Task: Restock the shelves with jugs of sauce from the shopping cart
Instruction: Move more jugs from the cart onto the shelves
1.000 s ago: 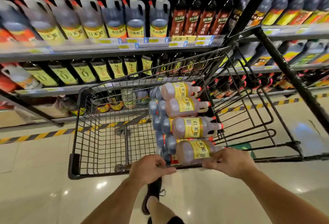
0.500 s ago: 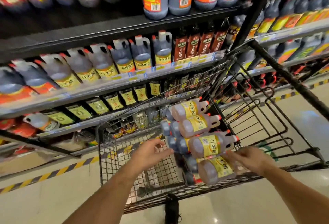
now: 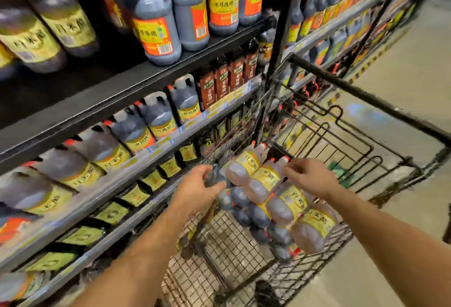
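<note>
A black wire shopping cart (image 3: 365, 100) stands against the shelves. Along its middle lie several pale sauce jugs (image 3: 294, 205) with yellow labels and red caps, stacked on dark jugs (image 3: 253, 215). My left hand (image 3: 196, 191) curls its fingers and thumb round the base end of a dark jug (image 3: 213, 177) at the stack's far left. My right hand (image 3: 311, 178) curls its fingers at the red-capped neck of the second pale jug (image 3: 264, 181). The middle shelf (image 3: 156, 151) on the left carries a row of matching upright jugs (image 3: 107, 151).
The top shelf holds tall dark bottles with orange labels (image 3: 156, 31). Lower shelves hold smaller yellow-labelled bottles (image 3: 152, 180). A black upright post (image 3: 280, 38) divides the shelving. The cart's left half shows bare wire floor (image 3: 229, 245). Pale tiled aisle floor (image 3: 402, 67) lies to the right.
My head has tilted up and moved closer to the shelves. My left hand has gone from the cart's rim onto the stack. My right hand has moved from the nearest jug to one farther in.
</note>
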